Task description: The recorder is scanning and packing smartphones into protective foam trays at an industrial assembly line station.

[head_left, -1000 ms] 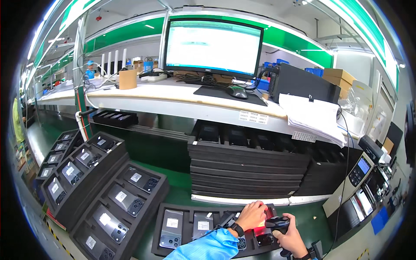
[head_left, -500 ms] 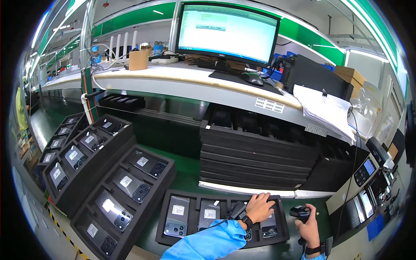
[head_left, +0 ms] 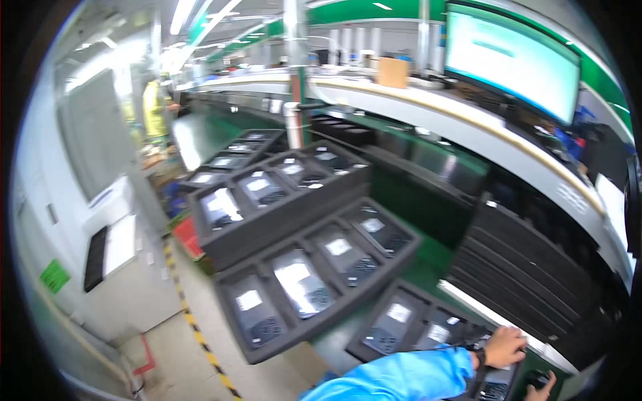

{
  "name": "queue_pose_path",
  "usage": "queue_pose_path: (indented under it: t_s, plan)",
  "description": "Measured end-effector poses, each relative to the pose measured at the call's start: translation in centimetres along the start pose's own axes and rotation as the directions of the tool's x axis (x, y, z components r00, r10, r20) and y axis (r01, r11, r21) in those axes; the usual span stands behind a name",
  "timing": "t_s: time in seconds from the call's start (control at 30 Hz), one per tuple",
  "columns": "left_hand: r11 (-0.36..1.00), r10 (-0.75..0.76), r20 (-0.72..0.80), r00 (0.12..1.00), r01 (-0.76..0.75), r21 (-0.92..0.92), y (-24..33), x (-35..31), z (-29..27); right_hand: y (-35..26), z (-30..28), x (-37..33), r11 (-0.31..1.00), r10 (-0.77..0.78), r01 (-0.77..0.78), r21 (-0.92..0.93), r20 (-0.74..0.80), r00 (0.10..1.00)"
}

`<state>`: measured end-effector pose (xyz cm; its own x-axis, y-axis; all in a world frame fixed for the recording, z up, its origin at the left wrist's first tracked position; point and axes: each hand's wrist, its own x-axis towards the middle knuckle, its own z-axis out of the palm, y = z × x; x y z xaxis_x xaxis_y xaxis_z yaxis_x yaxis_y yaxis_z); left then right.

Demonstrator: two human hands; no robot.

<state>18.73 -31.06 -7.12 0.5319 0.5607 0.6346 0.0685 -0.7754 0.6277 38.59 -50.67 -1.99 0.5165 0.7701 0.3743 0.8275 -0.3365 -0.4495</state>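
My left hand (head_left: 506, 347), in a blue sleeve, rests with its fingers stretched out over the far right part of a black foam tray (head_left: 358, 345). Phones lie face down in the tray's slots, each with a white label; one phone (head_left: 388, 327) sits at the tray's left end. Under my wrist a phone (head_left: 495, 387) shows only in part. Right of the tray, at the lower edge, my right hand (head_left: 543, 390) is closed round a black handheld scanner (head_left: 537, 379). Most of that hand is cut off by the picture's edge.
Left of my arm stand more black foam trays (head_left: 307, 267) of phones, some stacked. Dark trays (head_left: 521, 257) are piled under the shelf (head_left: 455, 113), which carries a monitor (head_left: 511, 60). A white cabinet (head_left: 127, 274) and a striped floor line (head_left: 194, 327) lie left.
The whole view has swung left, so the tray and hands now appear farther right and lower. My left hand stays on the tray; my right hand still holds the scanner.
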Motion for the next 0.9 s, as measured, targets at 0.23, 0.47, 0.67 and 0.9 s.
queue_pose_path:
  t_s: [0.23, 0.47, 0.67, 0.9]
  plan:
    - [0.979, -0.169, 0.061, 0.984, 0.174, -0.102, 0.7, 0.2, -4.0, -5.8, 0.6, 1.5, 0.965, 0.234, -0.227, -0.133, 0.039, 0.971]
    - [0.979, -0.159, 0.097, 0.982, 0.17, -0.11, 0.4, 0.2, -3.2, -5.3, 0.6, 1.2, 0.934, 0.29, -0.275, -0.227, 0.036, 0.956]
    - [0.996, -0.041, -0.12, 0.992, 0.031, -0.084, 0.2, 0.5, -3.2, -1.0, 3.6, 1.5, 0.985, 0.164, -0.159, 0.065, -0.073, 0.984]
    - [0.983, -0.172, 0.165, 0.971, 0.179, -0.031, 1.1, 0.5, -4.7, -3.8, 2.3, 1.3, 0.946, 0.324, -0.325, 0.001, -0.038, 0.945]
